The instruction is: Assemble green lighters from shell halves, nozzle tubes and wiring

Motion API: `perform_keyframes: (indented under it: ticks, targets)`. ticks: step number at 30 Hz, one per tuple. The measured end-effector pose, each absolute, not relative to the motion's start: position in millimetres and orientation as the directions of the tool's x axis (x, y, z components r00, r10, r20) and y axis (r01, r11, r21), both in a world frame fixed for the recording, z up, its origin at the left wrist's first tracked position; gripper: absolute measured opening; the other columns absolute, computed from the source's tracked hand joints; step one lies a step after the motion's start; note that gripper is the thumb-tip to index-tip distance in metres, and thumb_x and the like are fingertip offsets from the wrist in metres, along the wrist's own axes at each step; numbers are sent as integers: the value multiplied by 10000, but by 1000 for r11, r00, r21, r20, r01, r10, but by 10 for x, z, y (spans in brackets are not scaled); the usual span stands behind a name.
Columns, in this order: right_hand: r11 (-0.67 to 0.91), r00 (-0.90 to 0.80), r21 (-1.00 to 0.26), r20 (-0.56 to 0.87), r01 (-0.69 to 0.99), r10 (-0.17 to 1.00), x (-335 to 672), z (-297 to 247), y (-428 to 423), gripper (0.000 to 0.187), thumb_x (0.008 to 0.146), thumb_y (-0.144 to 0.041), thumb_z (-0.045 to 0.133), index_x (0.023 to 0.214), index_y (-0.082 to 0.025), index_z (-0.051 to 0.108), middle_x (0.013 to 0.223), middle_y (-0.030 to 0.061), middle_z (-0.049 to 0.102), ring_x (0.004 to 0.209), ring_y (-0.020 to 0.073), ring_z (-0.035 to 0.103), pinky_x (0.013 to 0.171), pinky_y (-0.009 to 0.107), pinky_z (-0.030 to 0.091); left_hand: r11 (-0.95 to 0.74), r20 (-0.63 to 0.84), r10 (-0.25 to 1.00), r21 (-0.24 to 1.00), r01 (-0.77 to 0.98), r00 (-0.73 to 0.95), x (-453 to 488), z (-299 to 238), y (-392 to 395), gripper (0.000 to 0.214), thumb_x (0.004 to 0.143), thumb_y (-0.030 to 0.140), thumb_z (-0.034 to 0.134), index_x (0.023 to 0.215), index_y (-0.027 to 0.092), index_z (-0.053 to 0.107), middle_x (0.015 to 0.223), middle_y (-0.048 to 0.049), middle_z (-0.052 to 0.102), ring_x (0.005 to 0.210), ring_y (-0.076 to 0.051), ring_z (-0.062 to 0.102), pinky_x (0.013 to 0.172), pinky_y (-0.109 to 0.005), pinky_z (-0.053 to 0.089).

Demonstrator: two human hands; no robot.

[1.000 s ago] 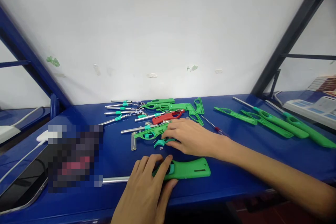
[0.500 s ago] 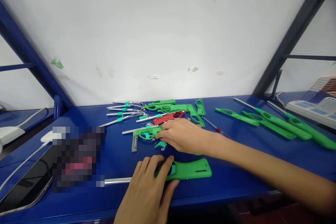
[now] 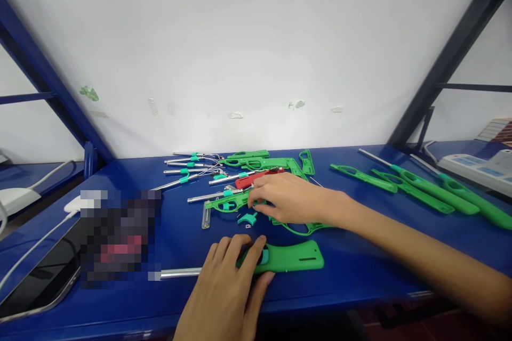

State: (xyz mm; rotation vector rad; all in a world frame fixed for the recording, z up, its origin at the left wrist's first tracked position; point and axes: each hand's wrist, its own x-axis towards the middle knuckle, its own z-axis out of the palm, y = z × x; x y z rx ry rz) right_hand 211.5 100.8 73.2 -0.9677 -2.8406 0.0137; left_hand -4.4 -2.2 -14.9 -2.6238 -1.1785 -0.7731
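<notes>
Green lighter handle [image 3: 292,257]: flat on the blue tabletop [image 3: 360,266] near its front edge, long axis left to right, with a metal tube [image 3: 180,273] running out of its left end. Held loosely at that left end by the left hand [image 3: 226,290], fingers [image 3: 252,250] draped over the top and across a teal button, thumb against the near edge.

Right hand [image 3: 290,200] just beyond, palm down, fingers bent narrow with tips at the rear of a green half-shell [image 3: 226,203]; cannot tell whether anything is pinched between them. Small teal trigger piece [image 3: 247,218] loose on the tabletop between the two hands. Second green shell [image 3: 306,229] partly hidden under the right wrist.

Farther back: red shell [image 3: 252,180] just beside the right fingertips, a fan of metal tubes with teal clips [image 3: 188,168], and more green shells [image 3: 260,161]. Well to the right, long green lighters [image 3: 424,190] side by side. At the far left, a dark tablet [image 3: 36,282] with a white cable [image 3: 28,248].
</notes>
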Motion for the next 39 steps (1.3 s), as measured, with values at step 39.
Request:
perform_keyframes:
  ticks: [39]
  targets:
    - [476, -299, -657, 371, 585, 879, 2671, 554, 297, 227, 1096, -372, 555, 920, -248, 627, 883, 12, 736, 800, 192, 686, 725, 308, 521, -676, 540, 635, 41, 736, 552, -37, -149, -6, 401, 1080, 315, 534, 1471, 233, 563, 1230, -98, 729, 1040, -301, 728, 875, -492, 643]
